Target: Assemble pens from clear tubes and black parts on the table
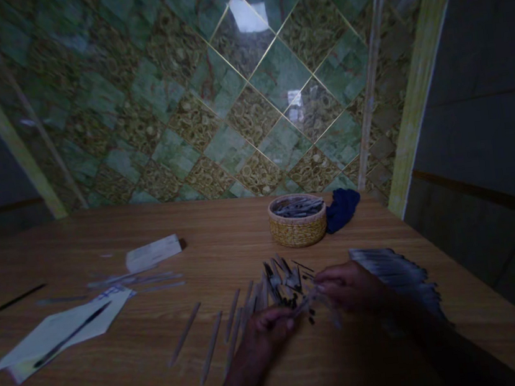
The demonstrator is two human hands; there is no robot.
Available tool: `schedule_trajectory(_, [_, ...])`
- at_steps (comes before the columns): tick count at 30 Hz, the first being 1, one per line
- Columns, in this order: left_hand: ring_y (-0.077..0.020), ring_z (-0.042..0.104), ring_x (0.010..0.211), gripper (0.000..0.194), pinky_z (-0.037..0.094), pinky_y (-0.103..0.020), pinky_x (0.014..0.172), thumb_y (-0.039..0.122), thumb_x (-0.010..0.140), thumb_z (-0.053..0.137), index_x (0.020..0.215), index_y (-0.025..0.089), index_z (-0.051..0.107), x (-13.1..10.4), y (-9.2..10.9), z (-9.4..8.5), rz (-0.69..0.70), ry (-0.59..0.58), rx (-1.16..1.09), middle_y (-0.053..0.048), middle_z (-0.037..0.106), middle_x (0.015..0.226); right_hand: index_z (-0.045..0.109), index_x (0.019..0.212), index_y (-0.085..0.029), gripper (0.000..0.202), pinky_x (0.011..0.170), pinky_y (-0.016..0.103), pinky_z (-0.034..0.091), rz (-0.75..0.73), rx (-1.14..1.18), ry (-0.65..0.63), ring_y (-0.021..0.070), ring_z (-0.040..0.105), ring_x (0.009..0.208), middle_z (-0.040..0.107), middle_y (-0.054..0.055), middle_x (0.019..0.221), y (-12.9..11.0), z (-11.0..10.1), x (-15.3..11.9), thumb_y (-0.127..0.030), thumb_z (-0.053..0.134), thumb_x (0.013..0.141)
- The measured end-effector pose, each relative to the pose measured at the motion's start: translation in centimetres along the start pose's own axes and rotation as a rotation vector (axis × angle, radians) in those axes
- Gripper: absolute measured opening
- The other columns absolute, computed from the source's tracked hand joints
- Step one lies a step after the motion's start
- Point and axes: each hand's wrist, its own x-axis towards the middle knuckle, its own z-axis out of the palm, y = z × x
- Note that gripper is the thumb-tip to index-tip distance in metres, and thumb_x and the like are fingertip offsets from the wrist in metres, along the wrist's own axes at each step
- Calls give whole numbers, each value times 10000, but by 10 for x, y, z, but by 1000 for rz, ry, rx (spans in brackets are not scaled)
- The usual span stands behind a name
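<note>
Over the table, both hands are closed around a thin pale tube that looks like a pen barrel (305,303), blurred by motion. My left hand (268,332) pinches its near left end with thumb and fingers. At its other end is my right hand (348,285), fingertips pressed together; any small part in them is too blurred to make out. Small black caps (311,316) lie beneath and between the hands. Just behind them is a loose pile of dark and clear pen parts (280,278). Pale slim sticks or barrels (211,348) are spread left of my left hand.
A woven basket (298,232) full of slim pens stands at the back, beside a dark blue cloth (343,209). Right of my right hand lies a row of clear pens (396,276). Folded paper (63,333), a pale box (153,253) and a dark stick (11,303) lie left.
</note>
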Motion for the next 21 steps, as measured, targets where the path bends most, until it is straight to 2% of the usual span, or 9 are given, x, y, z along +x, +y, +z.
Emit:
schedule_trajectory(2, [-132,493,554,281,363,-241,545,365,599,781,766,142,743,0,1,-1,-26,85,-120,-37,628,615,627,1065,-155,385,404,181,358,4,59,52,80,468,432,556,-34,569,5,4,5,-418,508,810])
schedule_trajectory(4, [-135,511,530,313,373,-243,525,357,565,803,772,131,740,0,3,-1,-44,155,-217,-46,632,589,607,1110,-147,419,389,186,342,44,65,72,79,443,399,552,-39,555,17,6,11,-424,486,818])
schedule_trajectory(7, [-147,538,524,330,383,-244,506,343,533,819,759,118,735,-1,6,-2,-40,193,-297,-62,644,581,662,885,-131,293,407,187,333,72,-99,19,85,454,425,536,-29,541,40,13,21,-325,452,821])
schedule_trajectory(9, [-140,541,522,320,381,-233,499,327,533,821,758,117,733,-1,6,-2,-31,187,-333,-57,645,575,666,757,-138,229,491,190,365,36,-370,-13,101,523,536,583,-2,597,53,22,28,-219,455,794])
schedule_trajectory(12, [-122,539,528,304,372,-213,498,314,554,816,775,124,732,-1,3,-4,-16,179,-372,-42,645,582,680,725,-167,197,618,205,388,40,-709,-68,131,588,705,665,25,736,63,37,36,-147,485,747])
schedule_trajectory(18, [-128,526,540,309,355,-222,502,343,582,795,783,120,721,-1,1,-5,-17,166,-328,-42,640,595,685,771,-155,176,694,289,409,107,-820,-83,238,622,851,694,116,882,67,56,47,-130,528,695])
schedule_trajectory(21, [-129,511,529,319,359,-235,513,367,576,790,764,119,717,-2,3,-5,-29,168,-292,-39,629,579,671,742,-156,168,695,294,415,105,-785,-83,239,629,844,698,107,852,70,56,48,-104,524,682])
